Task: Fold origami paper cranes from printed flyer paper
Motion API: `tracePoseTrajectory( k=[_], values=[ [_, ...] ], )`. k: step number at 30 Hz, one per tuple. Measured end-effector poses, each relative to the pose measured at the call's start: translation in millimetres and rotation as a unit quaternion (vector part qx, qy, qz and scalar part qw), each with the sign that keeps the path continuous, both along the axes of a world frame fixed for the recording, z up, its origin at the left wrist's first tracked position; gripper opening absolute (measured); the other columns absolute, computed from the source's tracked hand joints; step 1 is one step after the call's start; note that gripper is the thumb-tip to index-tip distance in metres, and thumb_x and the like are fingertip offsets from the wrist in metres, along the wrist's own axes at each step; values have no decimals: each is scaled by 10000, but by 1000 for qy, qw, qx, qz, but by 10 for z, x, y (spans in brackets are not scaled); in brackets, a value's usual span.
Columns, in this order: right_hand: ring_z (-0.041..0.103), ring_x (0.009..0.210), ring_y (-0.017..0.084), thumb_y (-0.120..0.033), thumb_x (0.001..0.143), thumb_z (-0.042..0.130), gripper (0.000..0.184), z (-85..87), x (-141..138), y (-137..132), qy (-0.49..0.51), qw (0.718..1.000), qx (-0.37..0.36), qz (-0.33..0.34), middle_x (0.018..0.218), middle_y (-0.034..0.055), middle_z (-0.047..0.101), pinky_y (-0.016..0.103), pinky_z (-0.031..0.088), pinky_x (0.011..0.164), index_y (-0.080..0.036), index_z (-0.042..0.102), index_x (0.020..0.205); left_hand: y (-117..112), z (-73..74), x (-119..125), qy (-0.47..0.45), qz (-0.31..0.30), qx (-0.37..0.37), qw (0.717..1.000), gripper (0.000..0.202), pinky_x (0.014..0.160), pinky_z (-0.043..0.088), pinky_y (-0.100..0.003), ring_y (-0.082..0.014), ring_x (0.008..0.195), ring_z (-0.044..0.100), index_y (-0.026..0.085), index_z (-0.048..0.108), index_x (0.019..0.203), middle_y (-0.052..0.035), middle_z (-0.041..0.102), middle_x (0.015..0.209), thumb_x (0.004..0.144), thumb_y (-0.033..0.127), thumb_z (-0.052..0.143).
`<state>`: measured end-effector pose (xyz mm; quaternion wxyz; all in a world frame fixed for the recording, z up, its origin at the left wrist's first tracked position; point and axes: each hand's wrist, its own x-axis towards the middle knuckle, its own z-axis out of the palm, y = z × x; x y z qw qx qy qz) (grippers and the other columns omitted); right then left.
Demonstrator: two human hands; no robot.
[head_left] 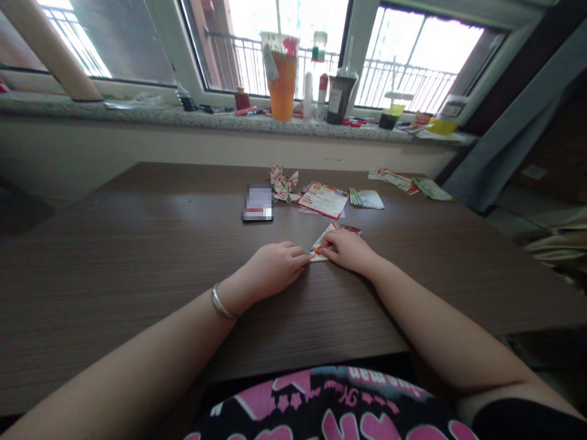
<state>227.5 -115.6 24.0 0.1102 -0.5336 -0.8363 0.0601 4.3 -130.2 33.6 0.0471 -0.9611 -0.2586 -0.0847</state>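
A folded piece of printed paper (331, 234), red and white, lies on the dark wooden table (137, 244) in front of me. My left hand (271, 269) rests on the table with its fingers curled, and the fingertips pinch the paper's near left corner. My right hand (349, 249) lies over the paper's right side with fingers pressed down on it. A silver bangle (221, 304) sits on my left wrist.
Behind the paper lie a phone (257, 203), a folded paper crane (283, 184), a printed leaflet (323, 199) and more slips (365, 198). Further leaflets (408, 182) lie at the far right. The stone windowsill holds an orange cup (281, 77), a dark drink (340, 93) and bottles.
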Motion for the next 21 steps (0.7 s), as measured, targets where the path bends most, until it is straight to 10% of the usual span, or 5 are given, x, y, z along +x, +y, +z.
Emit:
tracePoseTrajectory(
  k=[21],
  values=[
    [585, 912, 223, -328, 891, 577, 180, -1, -26, 24, -27, 999, 8, 21, 900, 89, 677, 303, 401, 774, -178, 646, 819, -25, -31, 37, 6, -13, 16, 1000, 282, 834, 489, -342, -214, 925, 552, 191, 605, 1166, -79, 618, 995, 923, 223, 465]
  ],
)
